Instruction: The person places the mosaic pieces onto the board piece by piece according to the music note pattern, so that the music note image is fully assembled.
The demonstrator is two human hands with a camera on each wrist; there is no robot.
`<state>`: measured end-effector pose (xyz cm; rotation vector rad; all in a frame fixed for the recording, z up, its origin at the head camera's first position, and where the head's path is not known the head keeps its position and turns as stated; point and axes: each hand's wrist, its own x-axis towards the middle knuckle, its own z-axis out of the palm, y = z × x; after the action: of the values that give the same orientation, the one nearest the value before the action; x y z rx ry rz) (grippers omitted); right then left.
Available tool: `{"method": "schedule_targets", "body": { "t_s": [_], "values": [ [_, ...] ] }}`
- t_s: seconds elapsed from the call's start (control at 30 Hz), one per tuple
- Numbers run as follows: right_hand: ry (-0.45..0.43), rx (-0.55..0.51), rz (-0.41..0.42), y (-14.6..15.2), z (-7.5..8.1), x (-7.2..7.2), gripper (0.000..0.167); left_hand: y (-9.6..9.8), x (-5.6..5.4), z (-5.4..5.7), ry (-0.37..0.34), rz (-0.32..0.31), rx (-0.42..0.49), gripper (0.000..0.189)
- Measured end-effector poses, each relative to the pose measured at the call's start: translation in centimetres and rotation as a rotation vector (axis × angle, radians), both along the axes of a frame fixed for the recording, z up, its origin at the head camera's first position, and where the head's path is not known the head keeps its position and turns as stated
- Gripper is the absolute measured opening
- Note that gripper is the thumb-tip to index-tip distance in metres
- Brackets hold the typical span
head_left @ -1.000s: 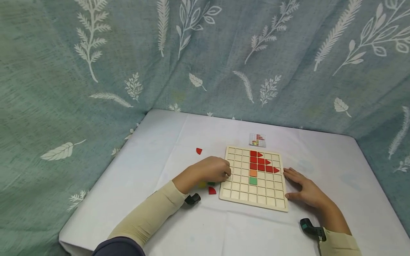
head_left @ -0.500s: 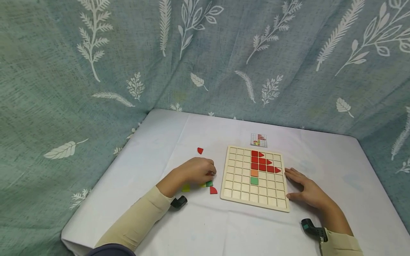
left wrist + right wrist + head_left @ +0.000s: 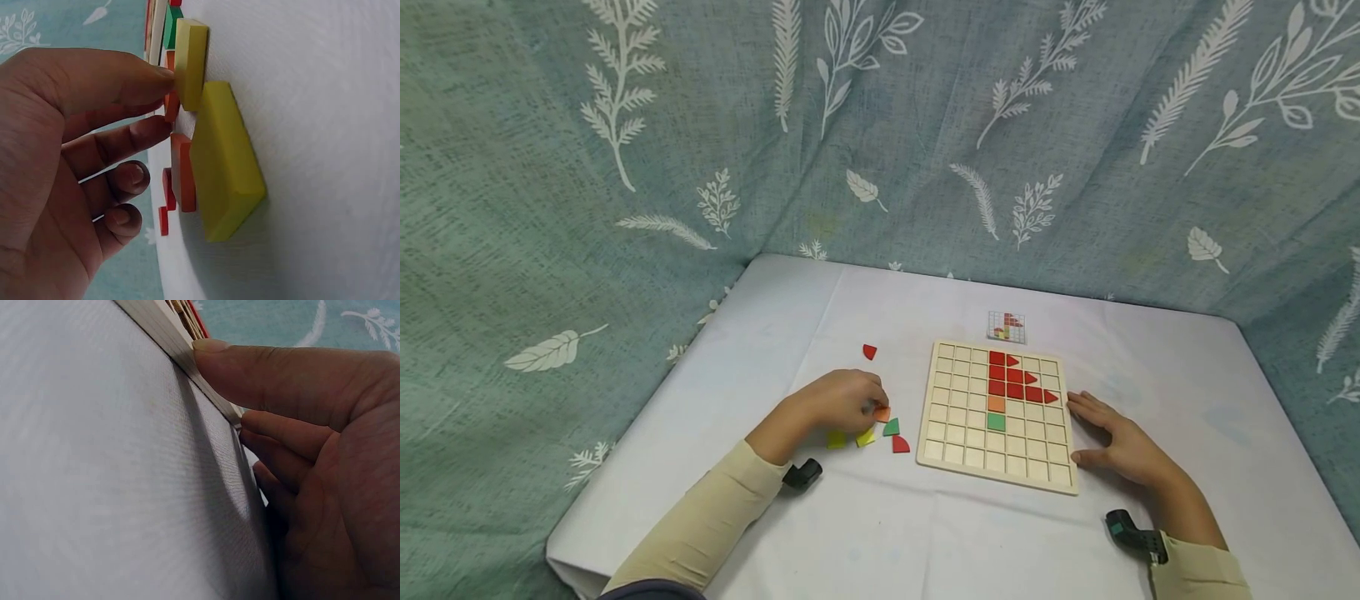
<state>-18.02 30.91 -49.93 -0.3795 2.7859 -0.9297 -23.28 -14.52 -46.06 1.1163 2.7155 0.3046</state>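
Observation:
In the head view my left hand (image 3: 846, 400) is low over a group of loose tiles left of the board. Its thumb and forefinger pinch an orange tile (image 3: 882, 414), mostly behind the thumb in the left wrist view. A second orange tile (image 3: 183, 173) lies under the fingers. Close by are two yellow tiles (image 3: 230, 159), a green quarter-round tile (image 3: 891, 427) and a red one (image 3: 900, 445). My right hand (image 3: 1116, 442) rests with extended fingers against the right edge of the wooden grid board (image 3: 955, 475), thumb touching the rim.
On the board, red tiles (image 3: 1015, 376) form stepped rows above an orange square (image 3: 996, 404) and a green square (image 3: 996, 422). A small pattern card (image 3: 1006, 327) lies behind it. One red quarter-round tile (image 3: 869, 352) sits apart, at the back left of the white table (image 3: 850, 533).
My left hand has drawn back leftward from the board's left edge to the loose tiles, uncovering the green and yellow ones. The right hand stays at the board's edge.

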Motion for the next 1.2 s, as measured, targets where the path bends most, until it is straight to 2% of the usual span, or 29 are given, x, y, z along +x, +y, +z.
{"method": "schedule_targets", "body": {
  "t_s": [0.23, 0.47, 0.63, 0.8, 1.03, 1.2],
  "values": [
    [-0.001, -0.013, 0.004, 0.0, 0.2, 0.0, 0.089, 0.6, -0.4, 0.1, 0.000, -0.007, -0.029, 0.017],
    [0.014, -0.015, 0.012, 0.0, 0.3, -0.2, 0.088, 1.1, -1.7, -0.1, -0.030, 0.029, -0.043, 0.016],
    [0.015, -0.017, 0.012, 0.1, 0.0, -0.2, 0.087, 1.9, -2.6, -0.1, -0.013, 0.015, -0.033, 0.017],
    [0.015, -0.025, -0.003, 0.2, -0.1, -0.2, 0.088, 3.8, -2.9, 0.2, 0.019, -0.045, 0.007, 0.021],
    [0.013, -0.013, 0.002, 0.0, -0.3, 0.0, 0.089, 7.0, -2.5, 0.7, 0.076, -0.161, 0.003, 0.009],
    [0.019, -0.001, -0.009, 0.0, -0.1, 0.0, 0.089, 9.2, -2.2, 1.0, 0.118, -0.218, -0.002, 0.006]
  ]
}}
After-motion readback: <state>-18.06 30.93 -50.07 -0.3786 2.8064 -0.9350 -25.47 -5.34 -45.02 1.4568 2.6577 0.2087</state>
